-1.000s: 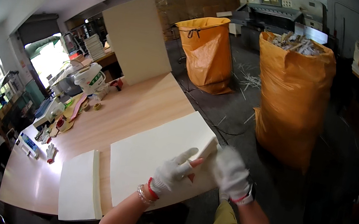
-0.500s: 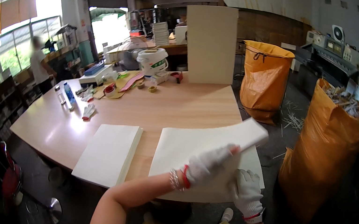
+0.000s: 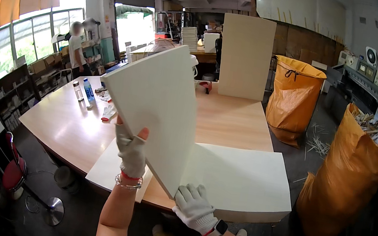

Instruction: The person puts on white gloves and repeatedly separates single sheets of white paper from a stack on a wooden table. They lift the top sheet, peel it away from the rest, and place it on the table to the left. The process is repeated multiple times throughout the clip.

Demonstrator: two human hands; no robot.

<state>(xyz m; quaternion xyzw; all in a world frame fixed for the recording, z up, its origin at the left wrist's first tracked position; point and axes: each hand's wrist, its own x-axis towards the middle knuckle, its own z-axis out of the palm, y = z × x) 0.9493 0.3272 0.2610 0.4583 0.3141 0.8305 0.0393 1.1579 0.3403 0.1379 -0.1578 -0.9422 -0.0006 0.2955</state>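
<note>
A thick stack of white paper (image 3: 159, 103) stands steeply tilted over the near part of the table, its broad face toward me. My left hand (image 3: 131, 152), in a white glove with bare fingertips, grips the stack's left edge with the thumb on the face. Down at its bottom corner, my gloved right hand (image 3: 194, 209) holds the edge with bent fingers. Beneath and to the right lies another thick white paper stack (image 3: 244, 177), flat at the table's near edge. A third white stack (image 3: 103, 168) lies to the left, partly hidden by my left hand and the raised stack.
The wooden table (image 3: 56, 121) carries bottles (image 3: 88, 88) and a glove (image 3: 109, 112) at left. A tall board (image 3: 245, 57) stands at its far edge. Two orange sacks (image 3: 295, 98) stand on the right; the nearer holds paper scraps. A person (image 3: 76, 51) stands far left.
The white stack has swung left and been raised from low over the right-hand pile to steeply tilted. My left hand moved left with it; my right hand moved left to its bottom corner.
</note>
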